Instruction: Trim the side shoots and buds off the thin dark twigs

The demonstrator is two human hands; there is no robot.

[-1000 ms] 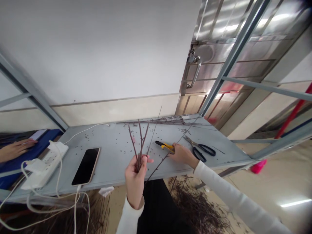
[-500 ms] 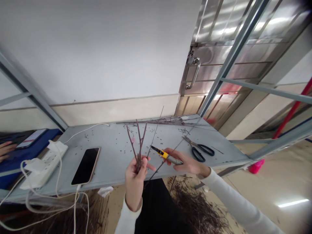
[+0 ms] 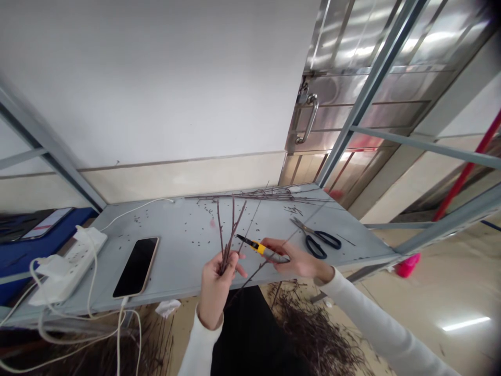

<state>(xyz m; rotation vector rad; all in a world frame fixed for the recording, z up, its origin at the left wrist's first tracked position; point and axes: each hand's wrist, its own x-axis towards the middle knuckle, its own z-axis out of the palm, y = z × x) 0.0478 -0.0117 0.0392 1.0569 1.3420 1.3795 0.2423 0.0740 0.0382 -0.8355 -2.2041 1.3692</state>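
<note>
Left hand [image 3: 215, 283] pinches thin, bare twigs [image 3: 231, 230].

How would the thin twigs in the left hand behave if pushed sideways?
The twigs look long and very thin, so they probably flex, then snap. Likely light: the left hand pinches several upright by their ends.

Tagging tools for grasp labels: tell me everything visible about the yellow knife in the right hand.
The knife is a slim utility cutter, plastic-looking: dark front end, yellow middle, grey rear. Blade state is too small to tell. It is held nearly level above the table, front end pointing left at the twigs in the left hand; contact with them cannot be told. The right hand grips the grey rear.
</note>
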